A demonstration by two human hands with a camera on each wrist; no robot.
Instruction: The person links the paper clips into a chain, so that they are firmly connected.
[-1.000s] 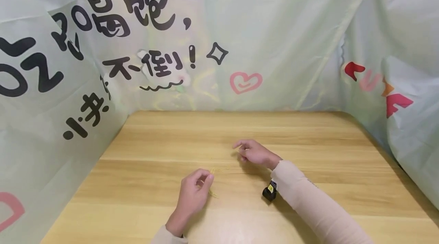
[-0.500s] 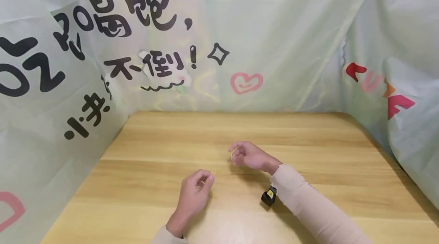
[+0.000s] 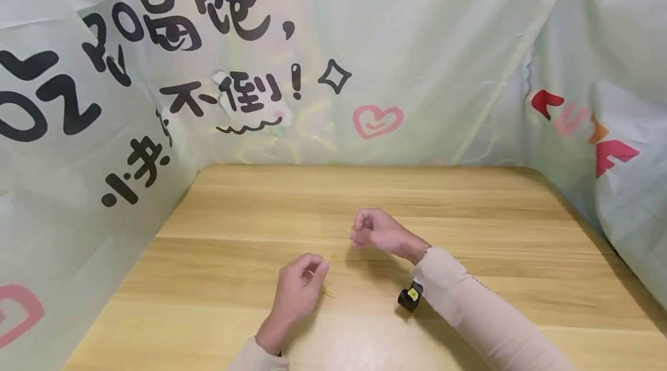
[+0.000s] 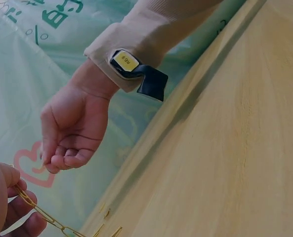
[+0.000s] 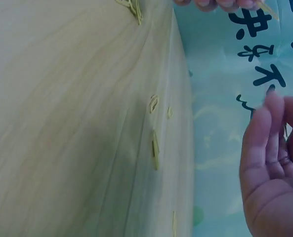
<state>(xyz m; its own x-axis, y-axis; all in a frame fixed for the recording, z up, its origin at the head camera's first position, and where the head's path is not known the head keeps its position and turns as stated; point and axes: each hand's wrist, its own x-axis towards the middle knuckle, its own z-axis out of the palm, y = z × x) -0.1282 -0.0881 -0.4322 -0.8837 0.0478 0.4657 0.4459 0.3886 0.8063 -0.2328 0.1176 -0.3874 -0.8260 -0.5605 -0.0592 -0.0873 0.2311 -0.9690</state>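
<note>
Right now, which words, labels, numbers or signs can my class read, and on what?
"吃…喝饱,": cloth backdrop; any character between is lost in a fold.
"快乐不倒!": same cloth, lower; 乐 shows in the right wrist view.
Yellow label on the black device at the right cuff: too small to read.
Green writing, left wrist view: too blurred.

The left hand (image 3: pixel 298 285) is held nearer the body, thumb and index fingertip pinched together, and only the cuffed end of the left forearm (image 3: pixel 255 359) is shown in the head view. The right arm (image 3: pixel 484 313) is stretched diagonally inward from the right, farther forward. The right hand (image 3: pixel 383 231) is turned palm toward the left wrist camera, fingers curled, thumb brought against the index finger. The hands are held apart.
</note>
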